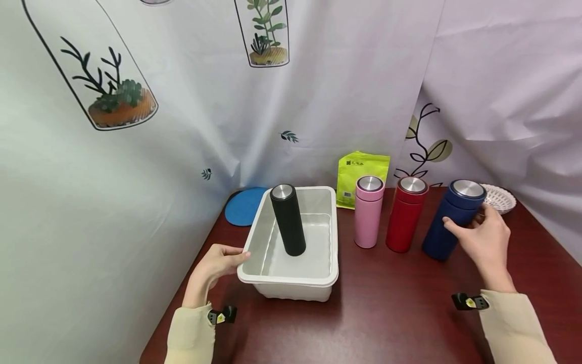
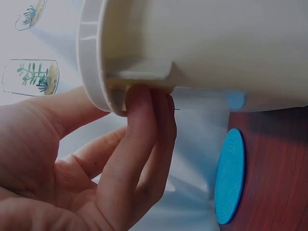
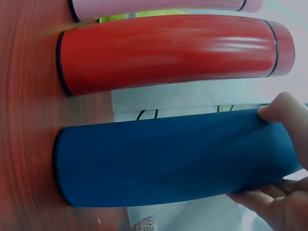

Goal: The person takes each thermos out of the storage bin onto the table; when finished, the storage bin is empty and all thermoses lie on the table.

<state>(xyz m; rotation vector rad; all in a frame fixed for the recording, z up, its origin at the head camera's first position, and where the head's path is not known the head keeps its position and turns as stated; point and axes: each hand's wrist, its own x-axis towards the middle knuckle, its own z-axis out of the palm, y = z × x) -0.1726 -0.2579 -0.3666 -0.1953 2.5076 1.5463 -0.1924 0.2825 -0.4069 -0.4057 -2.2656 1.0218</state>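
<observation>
My left hand (image 1: 221, 263) pinches the left rim of a white plastic basin (image 1: 291, 279), thumb on top and fingers curled under the lip in the left wrist view. A black thermos (image 1: 288, 222) with a steel lid top stands inside the basin. On the right, my right hand (image 1: 488, 237) grips a blue thermos (image 1: 447, 227) near its upper part, thumb on one side and fingers on the other. The blue thermos (image 3: 163, 161) appears upright on the table. Beside it stand a red thermos (image 1: 403, 222) and a pink thermos (image 1: 367, 217).
A lime-green pouch (image 1: 359, 177) leans behind the pink thermos. At the back right lies a white woven basket (image 1: 500, 198), partly hidden. A blue round mat (image 1: 243, 207) lies left of the basin. Printed cloth hangs around the dark red table (image 1: 382, 313).
</observation>
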